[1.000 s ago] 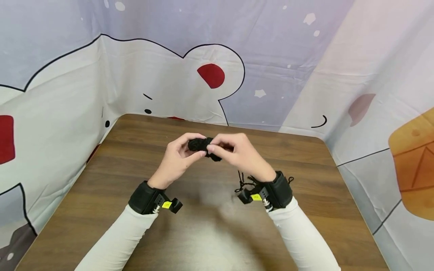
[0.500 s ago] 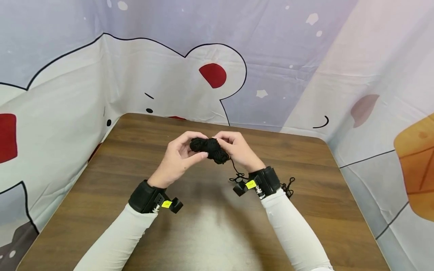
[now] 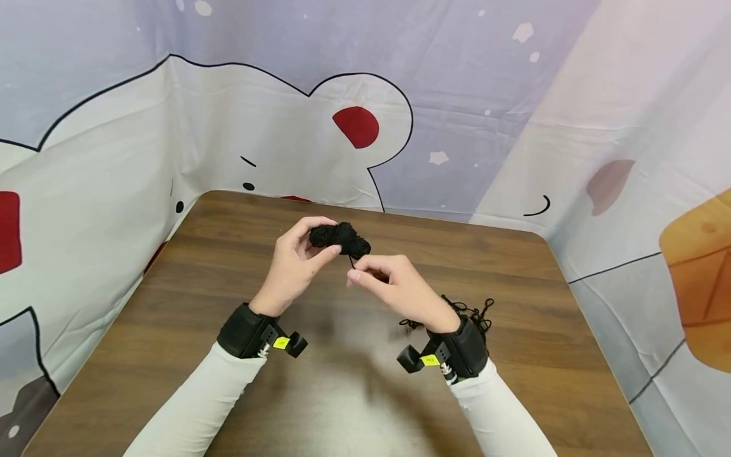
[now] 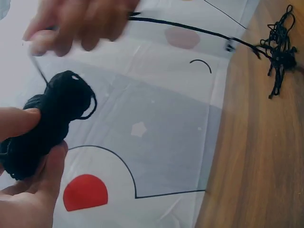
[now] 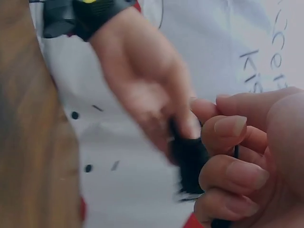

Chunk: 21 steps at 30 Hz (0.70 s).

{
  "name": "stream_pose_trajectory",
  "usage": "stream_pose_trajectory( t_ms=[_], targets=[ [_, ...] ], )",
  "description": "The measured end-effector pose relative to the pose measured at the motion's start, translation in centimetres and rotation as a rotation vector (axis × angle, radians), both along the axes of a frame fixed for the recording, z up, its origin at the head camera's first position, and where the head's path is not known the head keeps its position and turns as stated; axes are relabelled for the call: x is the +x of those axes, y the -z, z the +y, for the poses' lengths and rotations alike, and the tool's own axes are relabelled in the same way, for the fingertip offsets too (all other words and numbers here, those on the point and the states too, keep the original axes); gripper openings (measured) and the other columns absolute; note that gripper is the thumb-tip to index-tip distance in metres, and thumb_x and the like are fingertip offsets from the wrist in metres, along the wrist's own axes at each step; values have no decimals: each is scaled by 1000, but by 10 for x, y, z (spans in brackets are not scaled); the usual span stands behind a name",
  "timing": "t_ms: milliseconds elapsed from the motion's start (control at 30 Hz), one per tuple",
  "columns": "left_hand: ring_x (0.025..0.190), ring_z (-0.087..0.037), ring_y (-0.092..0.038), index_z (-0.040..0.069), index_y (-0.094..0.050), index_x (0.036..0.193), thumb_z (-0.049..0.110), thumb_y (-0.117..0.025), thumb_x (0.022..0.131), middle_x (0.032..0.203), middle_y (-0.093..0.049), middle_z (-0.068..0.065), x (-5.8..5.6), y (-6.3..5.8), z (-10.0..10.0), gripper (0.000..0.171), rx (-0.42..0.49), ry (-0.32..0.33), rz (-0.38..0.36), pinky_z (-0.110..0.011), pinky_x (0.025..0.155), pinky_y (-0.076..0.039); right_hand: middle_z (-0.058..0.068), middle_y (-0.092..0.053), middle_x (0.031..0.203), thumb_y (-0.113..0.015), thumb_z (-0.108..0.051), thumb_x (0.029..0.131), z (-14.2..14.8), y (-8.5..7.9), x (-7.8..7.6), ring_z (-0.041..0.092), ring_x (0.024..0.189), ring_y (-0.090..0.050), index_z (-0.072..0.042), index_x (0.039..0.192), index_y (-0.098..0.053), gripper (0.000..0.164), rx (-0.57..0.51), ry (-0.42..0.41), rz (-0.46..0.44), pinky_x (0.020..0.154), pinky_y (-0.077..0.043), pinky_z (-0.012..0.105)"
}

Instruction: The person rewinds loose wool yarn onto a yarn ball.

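My left hand holds a wound bundle of black yarn between thumb and fingers, raised over the table. Seen from the left wrist, the bundle is pinched in its middle, and a small loop hangs off one lobe. My right hand is just to the right and nearer me, with thumb and forefinger pinching the yarn strand that leads to the bundle. From that hand, more strand stretches to a loose tangle of yarn on the table. In the right wrist view the bundle is blurred and partly covered by the right fingers.
The brown wooden table has rounded far corners. A printed cloth backdrop rises along its back and sides. Both wrists wear black camera bands, the right one overlapping the tangle in the head view.
The right hand went from the near side of the bundle to behind it, then came back down toward me with the strand. The left hand shifted slightly left and up, still holding the bundle.
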<state>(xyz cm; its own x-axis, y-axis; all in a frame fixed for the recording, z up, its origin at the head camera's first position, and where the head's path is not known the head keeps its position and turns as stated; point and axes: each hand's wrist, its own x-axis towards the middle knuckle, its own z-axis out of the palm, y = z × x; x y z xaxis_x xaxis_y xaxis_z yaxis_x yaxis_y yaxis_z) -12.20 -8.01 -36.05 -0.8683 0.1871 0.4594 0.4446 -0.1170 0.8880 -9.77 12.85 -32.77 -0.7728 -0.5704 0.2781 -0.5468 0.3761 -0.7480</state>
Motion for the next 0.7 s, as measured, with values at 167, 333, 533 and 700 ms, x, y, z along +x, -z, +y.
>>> stream_pose_trajectory(
  t_ms=[167,333,533,700],
  targets=[
    [107,-17,-62,7,-58,122,0,-71,85,122,-59,-9,4,-2,2,39,-51,80,-14,-24,87,-56,-4,-51,62,-61,-23,96,-1,-32,-11,8,52,-40,-18,84,-70,16,15,37,137,49,-33,21],
    [102,-19,-63,8,-59,121,0,-72,84,119,-60,-9,9,-5,3,40,-80,186,-40,-31,86,-57,-1,-42,59,-65,-24,93,1,-42,-38,11,53,-34,-16,81,-69,15,-26,66,148,50,-27,22],
    [105,-19,-61,4,-58,121,-1,-72,84,124,-58,-9,10,-4,0,40,-21,239,-46,-34,87,-56,-2,-41,61,-61,-25,96,-3,-6,-62,10,53,-35,-12,79,-65,22,-169,-17,-73,48,-29,22],
    [105,-18,-59,0,-55,123,-3,-70,84,123,-57,-9,9,-2,-3,41,65,165,-24,-22,84,-54,-6,-47,63,-52,-17,100,-8,32,-56,6,53,-39,-5,81,-60,24,-331,-13,-231,47,-34,21]
  ],
)
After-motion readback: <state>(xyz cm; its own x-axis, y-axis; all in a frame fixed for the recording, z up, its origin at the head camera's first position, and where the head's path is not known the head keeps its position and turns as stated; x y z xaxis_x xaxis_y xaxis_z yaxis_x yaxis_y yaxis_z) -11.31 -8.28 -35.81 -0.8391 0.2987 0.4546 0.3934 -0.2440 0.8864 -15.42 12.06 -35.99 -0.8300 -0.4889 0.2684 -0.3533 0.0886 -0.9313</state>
